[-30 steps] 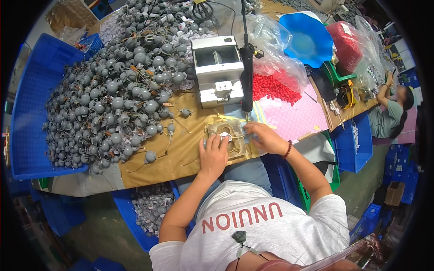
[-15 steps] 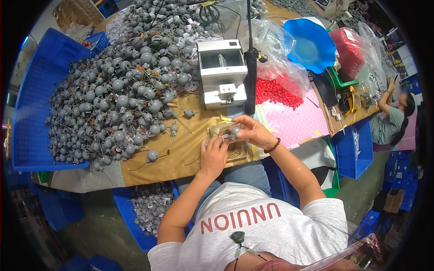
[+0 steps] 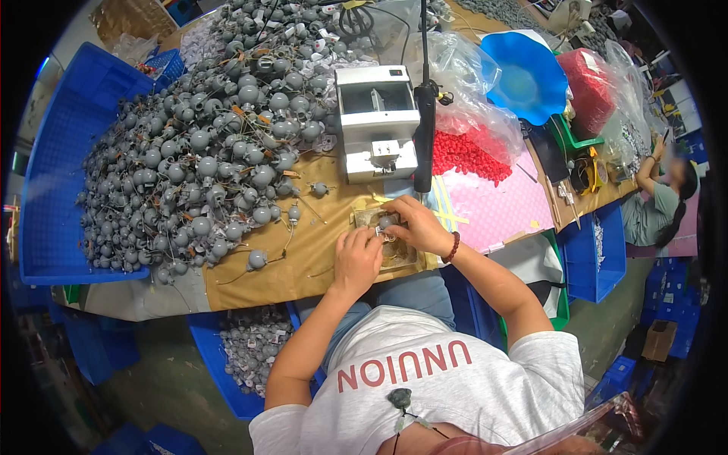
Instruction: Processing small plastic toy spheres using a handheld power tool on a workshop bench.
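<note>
- Hands first: our left hand (image 3: 356,258) and right hand (image 3: 413,226) meet over a small brown work pad (image 3: 390,244) at the near edge of the table (image 3: 265,265).
- We see a small grey part (image 3: 384,221) at the fingertips of our right hand, which curl round it and seem to be pinching it; our left hand rests half-curled just beside it, touching the pad, and we cannot tell whether it grips anything.
- We read the work as piece-by-piece handling of these grey parts, with one piece in hand now, lying on the pad between both hands.
- We judge the job far from finished: a big heap of grey round parts with wires (image 3: 205,144) covers the left of the table, up against a blue crate (image 3: 53,167).
- We note a blue bin (image 3: 250,349) under the table edge holding a much smaller lot of similar grey parts, possibly the finished ones, though we cannot be sure.
- We have a white boxy machine (image 3: 377,121) just behind the pad, a black upright rod (image 3: 425,114) beside it, and red pellets in a clear bag (image 3: 470,152) to the right.
- We see another person (image 3: 660,205) seated well apart at the far right.
</note>
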Action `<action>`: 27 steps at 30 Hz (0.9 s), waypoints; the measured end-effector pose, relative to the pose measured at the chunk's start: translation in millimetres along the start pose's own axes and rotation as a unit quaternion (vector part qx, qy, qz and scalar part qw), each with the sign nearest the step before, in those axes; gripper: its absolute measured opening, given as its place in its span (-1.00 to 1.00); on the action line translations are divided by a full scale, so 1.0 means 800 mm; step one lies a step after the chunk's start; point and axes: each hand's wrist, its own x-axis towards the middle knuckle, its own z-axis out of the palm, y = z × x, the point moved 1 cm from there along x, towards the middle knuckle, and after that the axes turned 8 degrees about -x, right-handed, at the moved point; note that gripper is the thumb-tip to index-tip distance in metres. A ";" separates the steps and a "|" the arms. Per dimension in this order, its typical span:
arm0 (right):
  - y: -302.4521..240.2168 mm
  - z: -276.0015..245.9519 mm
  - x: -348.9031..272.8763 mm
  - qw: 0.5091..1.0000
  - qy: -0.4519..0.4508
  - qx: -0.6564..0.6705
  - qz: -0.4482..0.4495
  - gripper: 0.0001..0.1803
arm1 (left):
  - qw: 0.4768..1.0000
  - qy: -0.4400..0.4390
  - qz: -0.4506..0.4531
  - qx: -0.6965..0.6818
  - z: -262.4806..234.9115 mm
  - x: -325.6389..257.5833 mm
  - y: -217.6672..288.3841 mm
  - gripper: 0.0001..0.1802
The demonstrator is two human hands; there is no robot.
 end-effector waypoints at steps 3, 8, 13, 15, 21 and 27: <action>-0.003 0.001 -0.004 1.000 -0.012 0.004 0.017 -0.53 | 0.999 0.022 -0.048 -0.009 -0.002 0.022 0.015 -0.58; 0.005 -0.020 0.004 0.990 0.127 0.049 0.034 -0.47 | 0.998 0.012 -0.043 0.040 0.012 0.029 0.009 -0.58; 0.077 -0.047 0.077 0.917 0.382 -0.060 0.094 -0.44 | 0.999 0.015 -0.034 0.039 0.014 0.030 0.007 -0.58; 0.092 -0.048 0.088 0.933 0.303 0.125 0.151 -0.44 | 0.999 0.018 -0.032 0.031 0.016 0.031 0.007 -0.58; 0.019 -0.077 0.077 0.864 0.453 0.220 0.031 -0.29 | 0.999 0.029 -0.039 0.024 0.012 0.032 0.005 -0.59; -0.062 -0.130 0.116 0.875 0.321 0.362 -0.035 -0.40 | 0.999 0.029 -0.030 0.004 0.011 0.029 0.006 -0.58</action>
